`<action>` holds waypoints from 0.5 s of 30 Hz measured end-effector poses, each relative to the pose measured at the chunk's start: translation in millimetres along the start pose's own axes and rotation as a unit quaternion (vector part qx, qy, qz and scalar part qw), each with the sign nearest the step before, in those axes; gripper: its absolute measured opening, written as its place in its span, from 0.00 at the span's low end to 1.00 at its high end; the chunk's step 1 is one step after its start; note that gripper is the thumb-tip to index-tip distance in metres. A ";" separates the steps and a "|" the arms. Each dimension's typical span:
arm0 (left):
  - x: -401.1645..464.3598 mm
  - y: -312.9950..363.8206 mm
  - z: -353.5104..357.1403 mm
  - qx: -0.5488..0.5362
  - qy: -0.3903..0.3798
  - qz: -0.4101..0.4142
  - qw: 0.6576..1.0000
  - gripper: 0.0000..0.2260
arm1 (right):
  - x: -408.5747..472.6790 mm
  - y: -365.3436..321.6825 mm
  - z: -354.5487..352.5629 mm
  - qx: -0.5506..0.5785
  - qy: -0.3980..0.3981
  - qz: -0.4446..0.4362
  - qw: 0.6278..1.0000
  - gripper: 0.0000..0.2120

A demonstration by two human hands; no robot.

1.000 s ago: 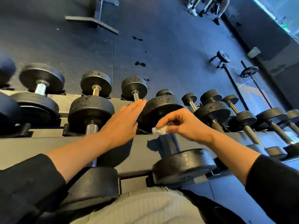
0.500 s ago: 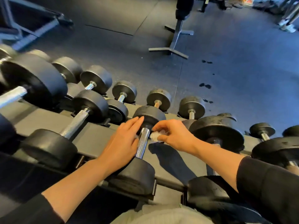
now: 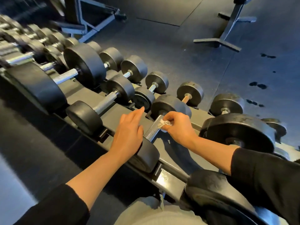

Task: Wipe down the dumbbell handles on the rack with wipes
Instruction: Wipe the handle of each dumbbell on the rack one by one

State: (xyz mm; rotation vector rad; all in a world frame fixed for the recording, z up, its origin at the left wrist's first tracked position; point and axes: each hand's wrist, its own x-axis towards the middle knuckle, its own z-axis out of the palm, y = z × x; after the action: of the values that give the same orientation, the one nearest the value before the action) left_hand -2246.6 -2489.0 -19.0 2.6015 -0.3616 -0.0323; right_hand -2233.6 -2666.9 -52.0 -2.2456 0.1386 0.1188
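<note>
The right hand [image 3: 179, 127] pinches a small crumpled wipe [image 3: 164, 123] between thumb and curled fingers and presses it against the far end of a knurled steel handle [image 3: 153, 128], close to the dumbbell's far head. That dumbbell [image 3: 146, 152] lies on the near tier of the rack [image 3: 170, 161], its near head toward the person. The left hand [image 3: 128, 133] is released, fingers straight and together, with the palm lying over the near head and the near end of the handle; it grips nothing. Judging by the build, the dumbbell is heavy and rigid and should sit firm in its cradle, so a flat steadying palm looks like enough to stop it rolling. The wipe is the opposite: thin, limp, likely damp, and apt to bunch or snag on the rough knurling. It probably works better wrapped around the bar and drawn along it than dabbed from one side. The handle is the place to work; the rubbery heads need no hold beyond bracing. More dumbbells line the rack to the left and right, with unwiped-looking bright handles among them.
</note>
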 end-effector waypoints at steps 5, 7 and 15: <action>-0.2 4.8 -0.1 0.033 -0.013 -0.005 0.999 0.24 | 1.0 5.5 5.4 0.033 0.023 0.011 0.999 0.11; -0.4 6.0 0.7 0.059 -0.011 -0.001 0.998 0.24 | 1.7 6.3 6.8 0.042 0.046 0.018 0.998 0.09; 0.2 8.7 -0.3 0.081 -0.015 -0.002 0.997 0.23 | -3.0 5.5 10.4 0.065 0.033 0.013 0.997 0.07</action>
State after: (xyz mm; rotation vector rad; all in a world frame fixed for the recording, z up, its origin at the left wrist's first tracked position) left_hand -2248.5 -2496.1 -14.5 2.7653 -0.3838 -0.0439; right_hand -2237.8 -2662.0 -62.3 -2.1182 0.2063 0.0476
